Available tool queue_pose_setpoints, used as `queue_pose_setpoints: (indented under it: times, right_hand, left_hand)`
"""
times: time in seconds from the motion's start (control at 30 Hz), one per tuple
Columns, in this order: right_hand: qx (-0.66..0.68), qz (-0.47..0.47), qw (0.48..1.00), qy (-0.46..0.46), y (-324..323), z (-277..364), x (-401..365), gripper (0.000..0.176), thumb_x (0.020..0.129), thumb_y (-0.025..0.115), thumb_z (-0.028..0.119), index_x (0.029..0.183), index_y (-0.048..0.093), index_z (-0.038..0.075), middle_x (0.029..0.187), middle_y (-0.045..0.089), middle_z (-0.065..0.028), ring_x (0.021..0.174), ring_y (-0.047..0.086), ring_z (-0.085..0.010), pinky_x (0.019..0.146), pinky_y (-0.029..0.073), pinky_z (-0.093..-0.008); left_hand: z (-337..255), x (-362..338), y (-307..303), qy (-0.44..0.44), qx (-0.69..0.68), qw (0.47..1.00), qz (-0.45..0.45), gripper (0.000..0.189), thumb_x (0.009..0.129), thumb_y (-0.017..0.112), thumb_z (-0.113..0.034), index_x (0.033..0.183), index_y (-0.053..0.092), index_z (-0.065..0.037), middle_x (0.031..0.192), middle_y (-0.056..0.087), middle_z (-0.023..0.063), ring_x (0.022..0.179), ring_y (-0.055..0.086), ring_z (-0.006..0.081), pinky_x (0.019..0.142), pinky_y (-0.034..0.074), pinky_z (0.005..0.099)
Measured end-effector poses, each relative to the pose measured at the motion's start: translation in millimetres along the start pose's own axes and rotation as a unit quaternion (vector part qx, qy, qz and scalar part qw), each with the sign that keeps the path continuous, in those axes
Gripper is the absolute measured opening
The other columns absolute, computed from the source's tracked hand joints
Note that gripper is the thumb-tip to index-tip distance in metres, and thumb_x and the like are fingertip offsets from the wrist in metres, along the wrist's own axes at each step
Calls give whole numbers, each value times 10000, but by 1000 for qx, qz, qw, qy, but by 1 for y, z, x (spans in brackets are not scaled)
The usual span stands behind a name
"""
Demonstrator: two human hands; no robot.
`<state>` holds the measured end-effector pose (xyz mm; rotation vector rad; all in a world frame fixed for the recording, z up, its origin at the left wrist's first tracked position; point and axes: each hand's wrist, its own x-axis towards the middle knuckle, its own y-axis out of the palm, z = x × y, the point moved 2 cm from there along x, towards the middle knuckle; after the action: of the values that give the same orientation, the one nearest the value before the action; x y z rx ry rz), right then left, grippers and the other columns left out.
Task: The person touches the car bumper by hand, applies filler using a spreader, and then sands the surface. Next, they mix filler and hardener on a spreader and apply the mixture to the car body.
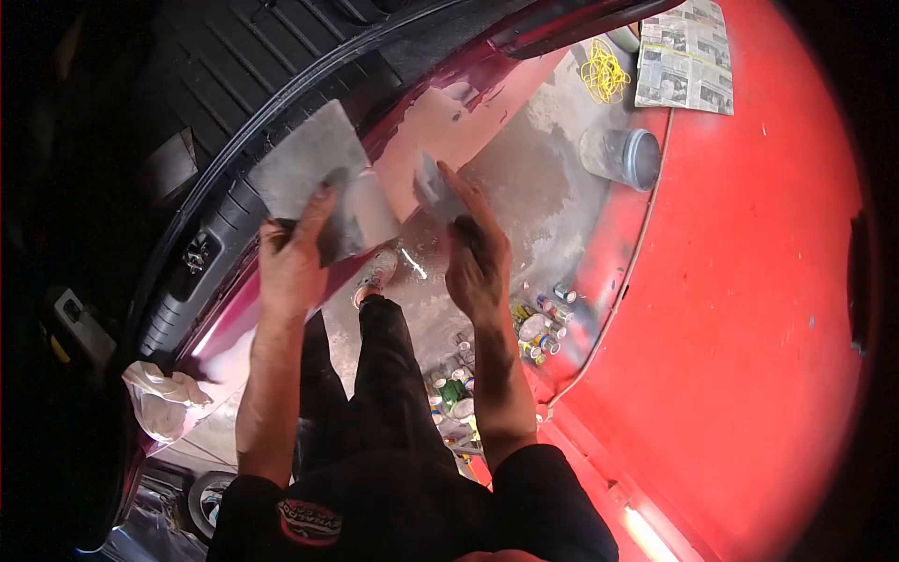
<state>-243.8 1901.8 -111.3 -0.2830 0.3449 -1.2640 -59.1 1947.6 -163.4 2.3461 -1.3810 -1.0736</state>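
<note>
My left hand (292, 251) grips a flat, square grey plate (309, 155) by its lower edge, thumb on top. A lighter smear of paste-like material (368, 208) lies on the plate's right part. In my right hand (482, 262) is a flat-bladed spreader (434, 190), blurred by motion and tilted, just right of the plate and apart from it. Behind both hands runs a maroon car body panel (398, 126) with a broad pinkish patch (440, 140) on it. The spreader's handle is hidden by my fingers.
A black-lined car opening (253, 61) is at the left, with a crumpled white cloth (164, 398) on its edge. On the floor stand a grey bucket (623, 157), yellow cord (604, 73) and several cans (538, 328). Newspaper (684, 56) hangs by the red wall (749, 281).
</note>
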Motion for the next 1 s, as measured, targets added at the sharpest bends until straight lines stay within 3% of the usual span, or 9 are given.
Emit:
queue_pose_setpoints:
  times: [0.17, 0.27, 0.37, 0.47, 0.57, 0.77, 0.87, 0.97, 1.0]
  right_hand:
    - [-78, 68, 991, -86, -3, 17, -16, 646, 721, 526, -156, 1327, 568, 64, 1307, 547, -167, 1254, 511, -363, 1063, 385, -408]
    - [-303, 127, 925, -189, -24, -13, -16, 651, 735, 571, -165, 1335, 568, 89, 1276, 562, -192, 1162, 562, -373, 1008, 449, -404]
    - [-300, 67, 936, -174, -35, -3, -18, 549, 778, 641, 43, 1318, 581, 123, 1277, 558, -149, 1195, 538, -349, 979, 418, -508]
    - [-409, 73, 877, -243, -33, 26, -7, 520, 794, 642, 124, 1309, 588, 163, 1277, 559, -127, 1180, 544, -349, 978, 414, -532]
    - [-359, 113, 897, -233, -24, 36, -9, 425, 742, 735, 115, 1162, 674, 138, 1192, 612, -96, 1120, 591, -338, 947, 455, -482]
    - [-335, 195, 887, -250, -16, 31, -33, 348, 805, 696, 113, 1151, 676, 154, 1176, 615, -81, 1129, 582, -319, 946, 454, -450]
    - [-258, 242, 915, -193, -30, 19, -30, 334, 852, 636, 36, 1174, 667, 119, 1189, 609, -116, 1154, 572, -333, 984, 446, -418]
    - [-12, 51, 995, -81, -34, 20, -33, 437, 831, 539, -123, 1221, 638, 48, 1239, 582, -181, 1180, 562, -351, 1015, 438, -403]
    - [-50, 22, 987, -150, -34, 41, -26, 553, 787, 469, -216, 1288, 579, -10, 1296, 536, -235, 1209, 547, -358, 1022, 434, -391]
  left_hand:
    - [3, -4, 28, -8, -52, 998, -17, 201, 911, 695, -128, 1070, 680, -5, 1040, 701, 35, 907, 642, 114, 816, 505, 275]
    - [-7, -2, 22, -30, -71, 997, 2, 206, 926, 684, -151, 1059, 675, 6, 1012, 697, 31, 873, 628, 96, 790, 507, 261]
    - [-16, -5, 25, 23, 83, 996, 39, 213, 937, 677, -181, 1015, 679, 17, 902, 687, 15, 766, 604, 76, 694, 501, 245]
    - [-15, -9, 29, -7, 191, 978, 87, 230, 943, 672, -204, 971, 683, 24, 796, 659, -8, 667, 560, 54, 595, 468, 240]
    - [-8, -10, 30, 10, 196, 979, 62, 237, 945, 671, -216, 940, 687, 20, 742, 640, -17, 618, 529, 43, 552, 437, 247]
    - [-1, -5, 20, 34, 195, 980, 5, 244, 946, 661, -236, 950, 682, 7, 845, 676, 33, 716, 598, 85, 612, 488, 279]
    - [-13, 3, 15, -47, -43, 991, -118, 239, 938, 661, -241, 1008, 683, -15, 967, 691, 62, 795, 646, 132, 662, 529, 322]
    - [-25, -1, 12, -98, -131, 986, -39, 252, 927, 652, -162, 1122, 660, -2, 1114, 681, 90, 960, 679, 211, 874, 537, 359]
    - [-19, -6, 18, -98, -89, 991, -29, 254, 931, 655, -179, 1123, 664, -12, 1084, 687, 69, 936, 671, 180, 825, 541, 337]
